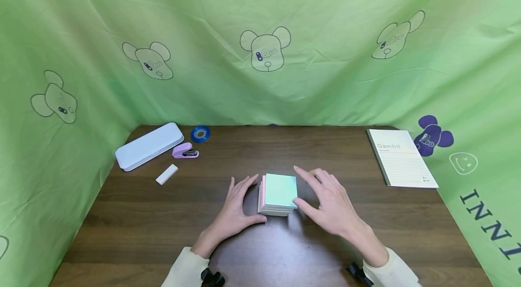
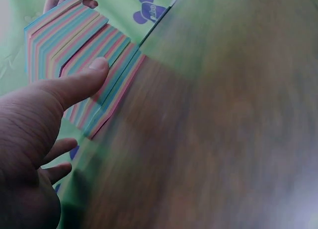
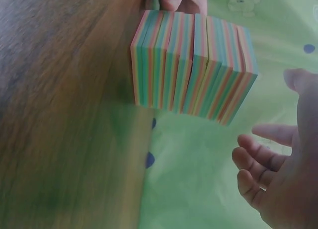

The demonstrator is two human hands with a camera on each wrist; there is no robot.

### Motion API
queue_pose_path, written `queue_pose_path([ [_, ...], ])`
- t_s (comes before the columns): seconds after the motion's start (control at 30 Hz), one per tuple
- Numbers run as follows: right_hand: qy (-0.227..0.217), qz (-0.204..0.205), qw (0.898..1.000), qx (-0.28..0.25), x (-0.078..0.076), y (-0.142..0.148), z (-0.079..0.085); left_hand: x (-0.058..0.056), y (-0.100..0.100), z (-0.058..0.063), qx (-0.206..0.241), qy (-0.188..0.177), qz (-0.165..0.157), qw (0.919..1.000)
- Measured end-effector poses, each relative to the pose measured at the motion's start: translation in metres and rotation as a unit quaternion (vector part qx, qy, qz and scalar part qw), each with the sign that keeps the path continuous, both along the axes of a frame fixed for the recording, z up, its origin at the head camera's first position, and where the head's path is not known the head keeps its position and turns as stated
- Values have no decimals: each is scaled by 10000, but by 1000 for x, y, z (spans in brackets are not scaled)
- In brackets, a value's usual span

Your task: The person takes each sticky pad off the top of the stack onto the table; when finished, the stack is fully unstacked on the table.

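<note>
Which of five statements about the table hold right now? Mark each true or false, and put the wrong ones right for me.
1. The square stack of multicoloured paper pads stands between the left hand and the right hand. True.
2. The slim white rectangular block lies nearer the person than the small purple stapler. True.
3. The right hand grips the stapler. False: the stapler lies well away from it, on the left side.
4. The white notepad marked "Gambit" lies on the right side of the brown wooden table. True.
5. The notepad lies against the stack. False: bare tabletop separates them.
</note>
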State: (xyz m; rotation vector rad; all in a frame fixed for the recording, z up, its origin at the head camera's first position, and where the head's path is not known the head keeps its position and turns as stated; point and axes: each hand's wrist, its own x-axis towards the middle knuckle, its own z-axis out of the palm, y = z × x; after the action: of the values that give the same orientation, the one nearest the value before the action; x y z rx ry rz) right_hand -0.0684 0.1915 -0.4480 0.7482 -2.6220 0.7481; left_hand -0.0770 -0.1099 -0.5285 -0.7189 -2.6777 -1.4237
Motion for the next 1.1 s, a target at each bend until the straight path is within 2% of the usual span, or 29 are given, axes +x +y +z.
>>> queue_pose_path([
  [0.2, -122, 24, 9999, 23, -1, -5, 1, -2, 7, -4, 212, 144, 1, 9997],
  [0.4, -373, 124, 9992, -115, -2, -7, 1, -2, 9, -4, 141, 99, 104, 9998],
  [0.67, -890, 187, 9951, -392, -2, -8, -1, 3, 9, -3, 21, -335, 243, 9991],
  [1.1, -1145, 232, 9921, -456, -9, -11, -6, 1, 9, -1, 87, -483, 304, 9983],
])
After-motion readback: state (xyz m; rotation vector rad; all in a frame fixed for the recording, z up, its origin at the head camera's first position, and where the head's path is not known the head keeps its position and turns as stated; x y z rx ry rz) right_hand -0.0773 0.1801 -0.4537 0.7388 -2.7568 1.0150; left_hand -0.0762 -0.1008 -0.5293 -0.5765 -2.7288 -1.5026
